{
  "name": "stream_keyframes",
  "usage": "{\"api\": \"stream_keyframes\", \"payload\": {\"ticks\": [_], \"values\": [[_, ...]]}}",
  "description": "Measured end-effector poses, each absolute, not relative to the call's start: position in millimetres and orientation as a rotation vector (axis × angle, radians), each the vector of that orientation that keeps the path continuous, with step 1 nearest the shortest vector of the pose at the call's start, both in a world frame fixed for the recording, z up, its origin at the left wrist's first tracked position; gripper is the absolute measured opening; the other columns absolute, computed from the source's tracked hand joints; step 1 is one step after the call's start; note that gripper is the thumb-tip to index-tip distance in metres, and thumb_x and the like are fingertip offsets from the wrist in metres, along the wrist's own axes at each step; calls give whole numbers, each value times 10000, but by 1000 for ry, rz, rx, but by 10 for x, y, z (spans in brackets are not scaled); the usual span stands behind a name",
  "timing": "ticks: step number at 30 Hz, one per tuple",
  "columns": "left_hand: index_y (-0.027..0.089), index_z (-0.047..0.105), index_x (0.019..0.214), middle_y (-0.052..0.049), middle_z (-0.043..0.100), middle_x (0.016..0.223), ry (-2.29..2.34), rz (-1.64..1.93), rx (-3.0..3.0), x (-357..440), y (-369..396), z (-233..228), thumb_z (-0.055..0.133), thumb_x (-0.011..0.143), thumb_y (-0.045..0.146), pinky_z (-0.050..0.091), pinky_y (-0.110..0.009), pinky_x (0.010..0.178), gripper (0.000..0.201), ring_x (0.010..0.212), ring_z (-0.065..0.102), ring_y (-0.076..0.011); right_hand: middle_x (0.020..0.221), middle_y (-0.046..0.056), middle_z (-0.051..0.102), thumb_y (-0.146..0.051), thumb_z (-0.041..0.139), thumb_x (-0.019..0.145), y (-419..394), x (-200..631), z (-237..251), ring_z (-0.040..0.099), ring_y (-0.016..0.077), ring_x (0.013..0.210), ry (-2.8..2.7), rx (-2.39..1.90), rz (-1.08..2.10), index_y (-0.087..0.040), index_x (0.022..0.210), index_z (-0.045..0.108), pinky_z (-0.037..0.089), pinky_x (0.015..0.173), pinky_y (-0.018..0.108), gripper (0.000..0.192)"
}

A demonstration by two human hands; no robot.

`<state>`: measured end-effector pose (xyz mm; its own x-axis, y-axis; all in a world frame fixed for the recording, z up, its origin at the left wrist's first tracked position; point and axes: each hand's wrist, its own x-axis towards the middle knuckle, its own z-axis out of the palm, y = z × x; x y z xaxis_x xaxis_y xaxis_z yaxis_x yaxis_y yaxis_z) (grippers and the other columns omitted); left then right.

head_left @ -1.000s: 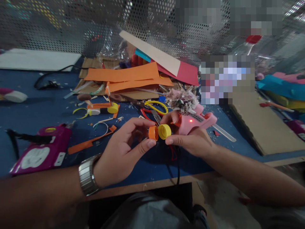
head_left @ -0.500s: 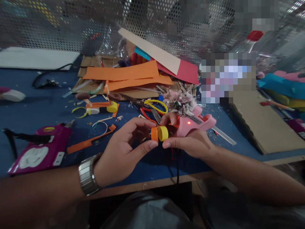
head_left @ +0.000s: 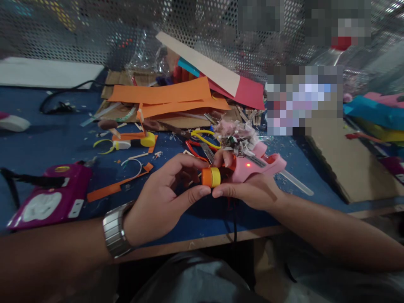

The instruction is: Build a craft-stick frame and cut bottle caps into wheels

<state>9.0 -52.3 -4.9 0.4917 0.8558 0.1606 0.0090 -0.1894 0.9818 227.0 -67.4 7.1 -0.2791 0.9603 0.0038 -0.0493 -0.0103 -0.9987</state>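
My left hand (head_left: 170, 193), with a metal watch at its wrist, pinches an orange bottle cap (head_left: 206, 177) between thumb and fingers. A yellow bottle cap (head_left: 216, 177) sits flush against the orange one, its edge gripped by the thumb and fingers of my right hand (head_left: 249, 191). Over the right palm lies a pink hot glue gun (head_left: 255, 166) with a lit red light, its orange nozzle end close to the right fingers. Just behind the caps are red-handled scissors or pliers (head_left: 194, 149) and scissors with yellow handles (head_left: 205, 136), partly covered.
Orange paper sheets (head_left: 160, 93) lie on cardboard at the back, before a perforated metal screen (head_left: 214, 25). A purple device (head_left: 53, 195) stands left, near an orange strip (head_left: 118, 185). Cardboard (head_left: 350, 164) lies right. Paper scraps heap (head_left: 236, 134) beyond the glue gun.
The yellow cap has come left against the orange cap, closing the small gap between them. Both hands keep their grips, and the view has shifted slightly.
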Motion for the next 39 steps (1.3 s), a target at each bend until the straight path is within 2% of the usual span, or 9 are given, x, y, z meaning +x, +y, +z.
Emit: {"api": "stream_keyframes", "payload": {"ticks": [4,9,12,15,21,27,33,39], "values": [[225,730,1176,-58,764,1140,762,927,1576,97,-523,-44,864,954,302,640,-320,851,270,995,750,-203,901,-14,493,-688,1027,633,-677,2282,37,517,213,847,-1397,-1029,1438,-289,827,436,556,780,374,739],[217,733,1156,-64,773,1133,762,941,1564,100,-521,-40,873,944,305,648,-303,824,269,968,758,-195,928,-4,524,-631,1025,685,-675,2345,-18,516,234,911,-1517,-1065,1292,-293,878,499,540,872,399,655],[216,732,1147,-55,781,1117,749,940,1549,102,-518,-35,878,939,291,657,-292,837,265,966,767,-187,917,-9,534,-608,1014,720,-669,2353,-14,506,227,890,-1559,-1068,1255,-288,872,508,525,865,393,617],[214,738,1142,-46,784,1104,737,946,1542,106,-518,-31,880,935,267,661,-285,859,256,971,771,-179,911,-12,526,-619,1013,711,-663,2344,-4,504,220,879,-1541,-1067,1246,-281,839,492,523,853,386,635],[203,748,1132,-69,789,1142,745,977,1537,108,-516,-19,902,911,261,671,-326,909,276,1031,780,-212,934,-11,580,-580,1030,700,-670,2355,-29,553,232,916,-1556,-1108,1221,-289,917,551,536,902,404,601],[226,771,1158,-38,791,1117,766,1021,1587,100,-489,-17,896,930,290,656,-260,877,268,984,767,-163,944,4,573,-620,989,743,-702,2341,41,599,242,909,-1413,-987,1392,-284,810,447,594,888,437,641],[247,788,1158,-30,758,1147,727,1069,1538,107,-500,-9,891,912,195,670,-266,927,271,1054,764,-163,941,7,607,-521,905,900,-711,2397,-30,552,227,906,-1483,-993,1337,-274,814,521,512,861,382,464],[287,823,1109,-19,704,1175,701,1092,1534,103,-513,-10,896,891,134,670,-257,951,276,1072,746,-150,982,6,616,-535,936,865,-699,2403,-69,572,218,921,-1457,-975,1394,-285,914,613,519,855,361,412]]}}
